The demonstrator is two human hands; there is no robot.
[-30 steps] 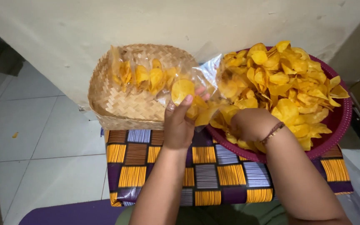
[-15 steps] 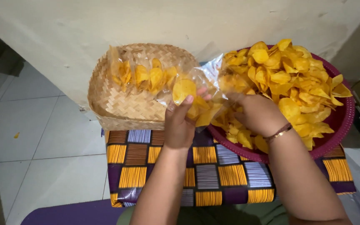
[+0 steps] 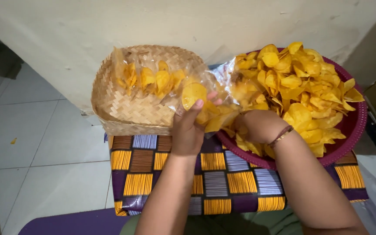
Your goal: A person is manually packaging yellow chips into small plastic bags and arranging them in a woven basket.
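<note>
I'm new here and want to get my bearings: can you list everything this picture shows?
chips: a heaped pile, yellow-orange, in the bowl at right
bowl: one, maroon, on the cloth, right side
clear plastic bag: one, partly filled with chips, lying over the basket toward the bowl
woven basket: one, tan, left of the bowl, against the wall
patterned cloth: one, purple, orange and brown squares, under basket and bowl
tiled floor: white, at left
wall: cream, behind
bracelet: one, dark, on the right wrist
left hand: grip on the bag
right hand: closed among the chips at the bowl's near edge
</note>
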